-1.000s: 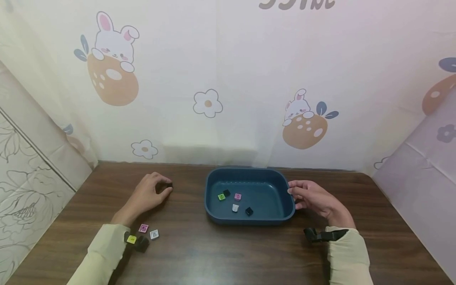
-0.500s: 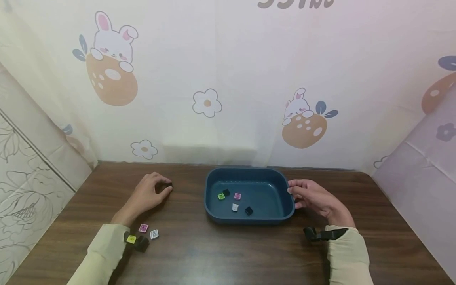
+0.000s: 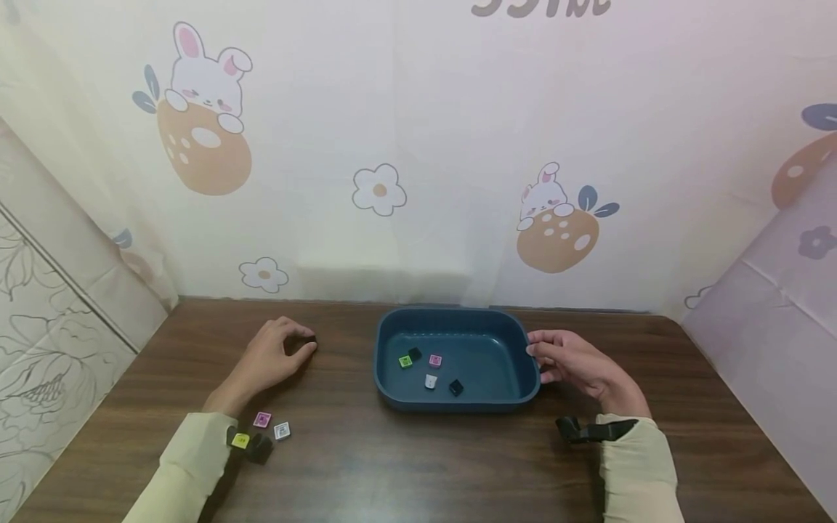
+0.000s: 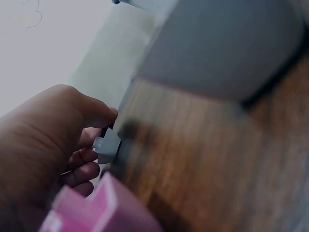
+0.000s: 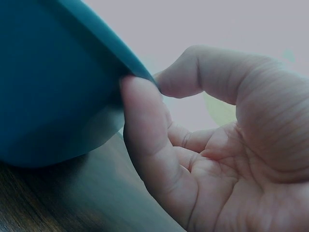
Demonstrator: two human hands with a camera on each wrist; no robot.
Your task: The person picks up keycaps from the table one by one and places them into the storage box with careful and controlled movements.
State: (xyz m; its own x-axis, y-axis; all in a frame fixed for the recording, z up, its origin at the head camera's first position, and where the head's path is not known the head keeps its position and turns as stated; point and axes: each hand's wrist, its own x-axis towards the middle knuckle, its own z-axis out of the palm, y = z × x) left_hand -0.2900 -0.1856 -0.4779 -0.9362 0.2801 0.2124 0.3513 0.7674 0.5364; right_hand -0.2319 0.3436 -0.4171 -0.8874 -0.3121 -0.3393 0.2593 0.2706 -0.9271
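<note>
In the head view my left hand (image 3: 264, 359) pinches a small black keycap-like piece (image 3: 312, 339) between thumb and index finger at the table's left. The left wrist view shows only a dark sliver (image 4: 107, 129) of it behind a white piece (image 4: 108, 146); a pink piece (image 4: 113, 208) lies nearer. My right hand (image 3: 585, 367) pinches the right rim of a dark blue tray (image 3: 458, 406), the wall (image 5: 58, 87) between thumb and fingers in the right wrist view. Inside the tray lie a green piece (image 3: 405, 361), a pink one (image 3: 435, 360), a white one (image 3: 430, 381) and two black ones (image 3: 455, 387).
Beside my left wrist, a magenta piece (image 3: 262, 420), a white piece (image 3: 282, 431) and a yellow piece (image 3: 240, 440) are on the wooden table (image 3: 405, 465). A patterned curtain (image 3: 451, 218) hangs along the table's back edge.
</note>
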